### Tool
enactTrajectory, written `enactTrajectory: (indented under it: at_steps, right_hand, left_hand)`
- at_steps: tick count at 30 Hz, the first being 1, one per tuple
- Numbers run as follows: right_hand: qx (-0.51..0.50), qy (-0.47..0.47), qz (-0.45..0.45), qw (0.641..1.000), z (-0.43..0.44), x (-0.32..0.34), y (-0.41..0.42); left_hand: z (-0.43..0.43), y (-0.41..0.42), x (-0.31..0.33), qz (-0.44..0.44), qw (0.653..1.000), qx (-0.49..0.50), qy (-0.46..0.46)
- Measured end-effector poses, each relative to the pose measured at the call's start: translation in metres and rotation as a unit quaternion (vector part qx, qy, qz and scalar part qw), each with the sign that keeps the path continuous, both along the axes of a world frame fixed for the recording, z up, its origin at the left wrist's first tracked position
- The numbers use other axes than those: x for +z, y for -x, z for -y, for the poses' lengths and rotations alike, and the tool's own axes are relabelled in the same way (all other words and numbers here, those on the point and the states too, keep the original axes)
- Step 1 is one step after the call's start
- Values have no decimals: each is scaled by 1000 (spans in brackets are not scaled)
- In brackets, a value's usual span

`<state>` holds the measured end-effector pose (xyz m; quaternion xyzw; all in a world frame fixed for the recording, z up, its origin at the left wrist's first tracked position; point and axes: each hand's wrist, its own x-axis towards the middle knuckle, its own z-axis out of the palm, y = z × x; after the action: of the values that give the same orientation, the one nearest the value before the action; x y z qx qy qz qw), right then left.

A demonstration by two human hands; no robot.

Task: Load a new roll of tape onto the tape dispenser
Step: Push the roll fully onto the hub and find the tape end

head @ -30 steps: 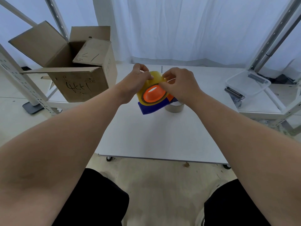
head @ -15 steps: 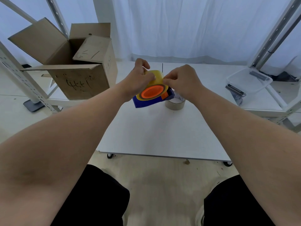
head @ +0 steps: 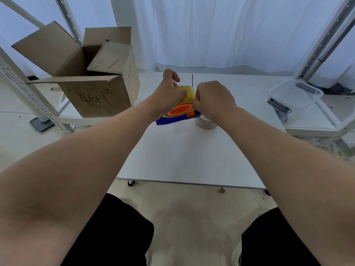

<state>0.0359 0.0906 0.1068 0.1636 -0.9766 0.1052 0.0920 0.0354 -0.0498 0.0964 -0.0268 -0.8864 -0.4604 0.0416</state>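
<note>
Lowered yellow tape roll [head: 186, 94], orange hub [head: 180, 110]

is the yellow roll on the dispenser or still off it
On it. The yellow roll sits around the orange hub of the blue dispenser, held above the table by the left hand and right hand.

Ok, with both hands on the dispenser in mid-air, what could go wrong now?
1. The yellow roll may not be fully seated on the orange hub; it could slip off.
2. The right hand hides the tape end, so it may stick to fingers.
3. The spare roll sits directly below and could get knocked.
</note>
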Motion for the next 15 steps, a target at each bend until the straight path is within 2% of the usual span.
enactTrajectory:
  at_steps: [4,8,12,15]
  right_hand:
    - [11,32,15,999,-3,0,2]
    - [7,125,18,992,-10,-4,5]
    - [20,286,52,957,-18,-4,3]
    - [27,334,84,938,-18,-2,2]
  left_hand:
    - [-1,-1,2,4,1000,-1,-6]
    - [0,-2,4,-1,1000,-1,-18]
    - [3,-1,5,0,999,11,-45]
    - [5,-1,6,2,998,18,-54]
